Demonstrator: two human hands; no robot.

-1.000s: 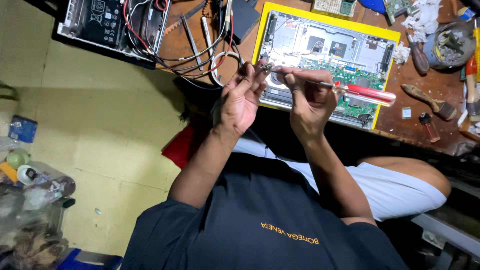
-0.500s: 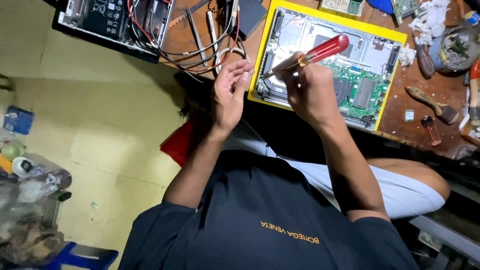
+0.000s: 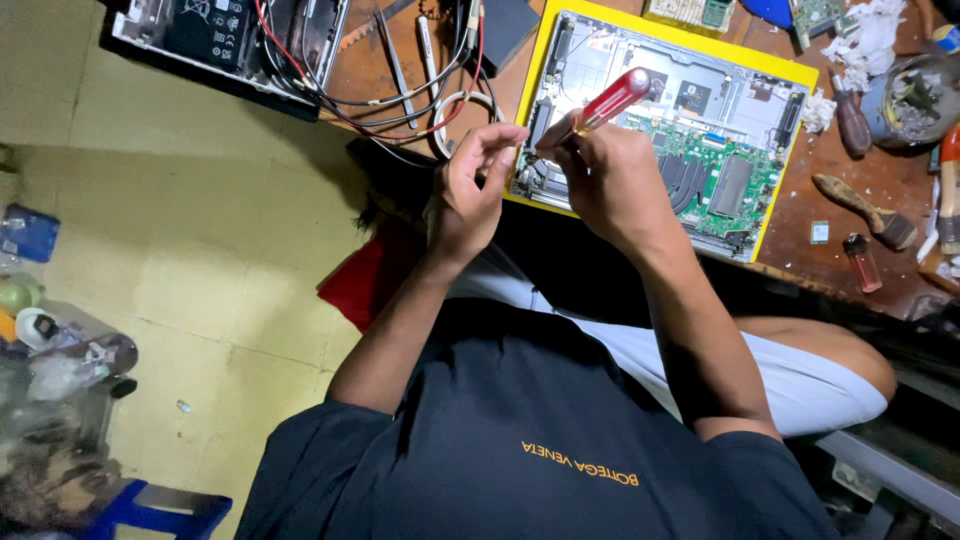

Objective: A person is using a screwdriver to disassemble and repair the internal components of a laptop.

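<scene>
Screwdriver (image 3: 612, 100) with a red handle sits gripped in the closed right hand (image 3: 607, 180), its handle slanting up and away from the knuckles. The left hand (image 3: 475, 190), just beside it, has its fingers curled and pinched together near the right thumb. Beyond both hands lies the opened laptop (image 3: 690, 150) on a yellow mat (image 3: 785, 70).

A brush (image 3: 865, 211), small bottle (image 3: 861, 262) and tangled cables (image 3: 400, 95) lie nearby.

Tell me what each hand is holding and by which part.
The right hand grips a screwdriver with a translucent red handle by the lower end of the handle. The left hand has its fingertips pinched together; anything between them is too small to tell.
</scene>
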